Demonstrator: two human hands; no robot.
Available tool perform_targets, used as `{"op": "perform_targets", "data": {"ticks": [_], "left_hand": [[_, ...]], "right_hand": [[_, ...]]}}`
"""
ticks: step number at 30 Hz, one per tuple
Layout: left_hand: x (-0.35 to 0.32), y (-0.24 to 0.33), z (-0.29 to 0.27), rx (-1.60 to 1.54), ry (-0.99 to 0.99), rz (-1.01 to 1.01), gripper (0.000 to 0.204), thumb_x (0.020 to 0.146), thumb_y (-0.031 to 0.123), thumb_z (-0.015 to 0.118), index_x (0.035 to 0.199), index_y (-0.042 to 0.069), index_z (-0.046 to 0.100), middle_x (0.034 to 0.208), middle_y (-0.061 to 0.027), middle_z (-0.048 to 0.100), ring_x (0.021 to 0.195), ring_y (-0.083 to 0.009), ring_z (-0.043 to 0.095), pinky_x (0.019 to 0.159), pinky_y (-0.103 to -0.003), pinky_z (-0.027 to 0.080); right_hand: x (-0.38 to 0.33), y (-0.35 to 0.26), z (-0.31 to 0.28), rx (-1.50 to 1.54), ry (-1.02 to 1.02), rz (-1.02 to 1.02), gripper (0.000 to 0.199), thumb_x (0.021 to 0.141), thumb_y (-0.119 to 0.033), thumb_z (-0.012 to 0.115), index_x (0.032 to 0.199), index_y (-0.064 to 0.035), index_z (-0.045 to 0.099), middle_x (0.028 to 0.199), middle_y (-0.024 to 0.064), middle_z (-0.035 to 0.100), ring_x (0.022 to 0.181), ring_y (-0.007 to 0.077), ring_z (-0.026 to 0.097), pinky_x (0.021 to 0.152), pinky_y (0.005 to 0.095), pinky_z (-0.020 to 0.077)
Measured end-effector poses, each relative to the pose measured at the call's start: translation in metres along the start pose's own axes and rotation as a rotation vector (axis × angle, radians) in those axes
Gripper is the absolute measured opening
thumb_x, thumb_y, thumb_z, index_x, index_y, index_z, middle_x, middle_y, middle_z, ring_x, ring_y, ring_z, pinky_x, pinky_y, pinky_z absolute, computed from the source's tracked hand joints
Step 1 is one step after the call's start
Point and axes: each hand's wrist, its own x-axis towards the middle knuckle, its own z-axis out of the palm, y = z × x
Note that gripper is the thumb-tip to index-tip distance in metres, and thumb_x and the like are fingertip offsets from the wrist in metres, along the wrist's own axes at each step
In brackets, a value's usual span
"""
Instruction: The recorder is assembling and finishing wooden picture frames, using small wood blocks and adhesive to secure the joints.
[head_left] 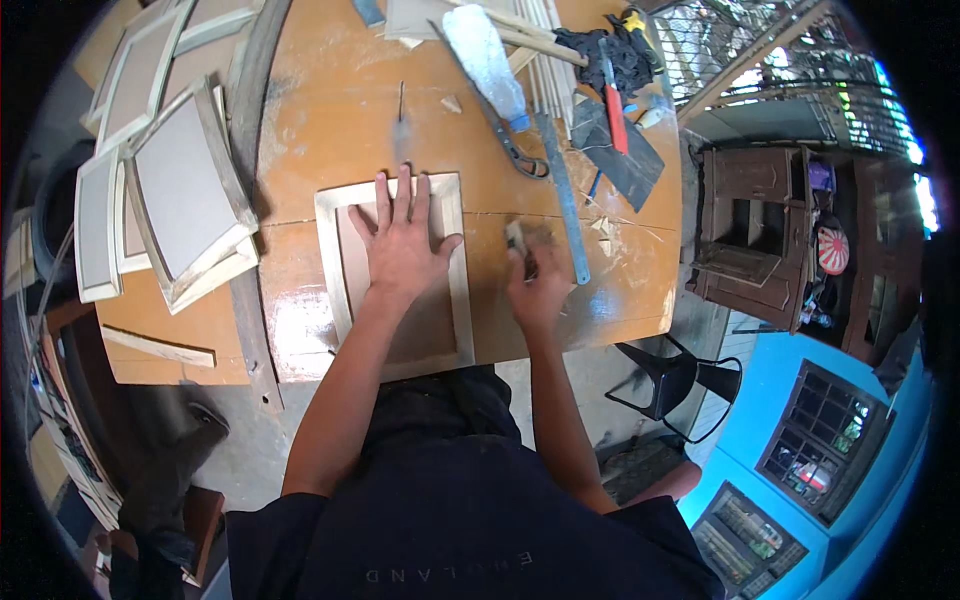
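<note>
Nearest the cam: dark shirt and two bare forearms coming up from 6 o'clock to the bench [620,290]. Left hand [400,245] lies flat, palm down, fingers spread and pointing to 12 o'clock; its grip is fully open, closed on nothing, just pressing on the wooden frame panel [345,270]. Right hand [535,285] is blurred, grip curled round a small pale block [515,237], prob. a sanding block or scrap, can't tell which; it sits on the bare bench top just off the panel's right rail, at approx 3 o'clock from the left hand. Panel's long axis runs 12–6, near edge at the bench lip by the torso; left hand is over it, right hand beside it, so left is the nearer one. Further out: metal ruler [566,200] at 1 o'clock from the right hand, scissors [515,150] beyond it, clear plastic bottle [485,60] lying at 12, red-handled tool [614,115] at 1–2. Stack of similar frame panels [185,200] at 9–10 o'clock, well apart.
</note>
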Motion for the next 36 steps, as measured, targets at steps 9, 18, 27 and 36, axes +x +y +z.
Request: {"op": "perform_targets", "data": {"ticks": [9,18,27,36], "left_hand": [[0.000,0.006,-0.029,-0.082,-0.104,-0.117,0.088,0.086,0.043,0.074,0.159,0.016,0.031,0.168,-0.0073,0.022,0.155,-0.0315,0.016,0.114,-0.078,0.011],[-0.098,-0.093,-0.011,-0.346,0.447,-0.245,0.049,0.095,0.025,0.065,0.135,-0.003,0.058,0.146,-0.0283,0.049,0.140,-0.0465,0.040,0.117,-0.052,0.030],[-0.126,-0.112,0.015,-0.093,0.448,-0.189,0.044,0.106,0.019,0.039,0.138,-0.005,0.055,0.149,-0.0247,0.048,0.142,-0.0456,0.038,0.119,-0.052,0.027],[-0.127,-0.117,0.018,-0.014,0.459,-0.202,0.044,0.104,0.016,0.042,0.140,-0.004,0.054,0.151,-0.0212,0.049,0.143,-0.0450,0.037,0.118,-0.053,0.025]], "right_hand": [[-0.002,0.013,0.016,-0.114,-0.096,-0.044,0.040,0.086,-0.011,0.070,0.124,-0.0035,0.061,0.117,0.0185,0.058,0.102,0.0419,0.061,0.088,0.0506,0.0523],[0.032,-0.018,-0.009,0.190,-0.197,-0.199,0.039,0.087,-0.011,0.072,0.122,0.0006,0.063,0.117,0.0210,0.062,0.106,0.0412,0.063,0.089,0.0457,0.0536],[0.045,-0.023,-0.012,0.268,-0.192,-0.286,0.029,0.088,-0.008,0.071,0.115,0.0015,0.067,0.107,0.0178,0.066,0.095,0.0371,0.067,0.083,0.0404,0.0558],[-0.022,-0.008,-0.007,0.321,-0.624,-0.234,0.015,0.088,-0.008,0.074,0.102,-0.0045,0.072,0.099,0.0125,0.068,0.085,0.0321,0.069,0.072,0.0382,0.0583]]}}
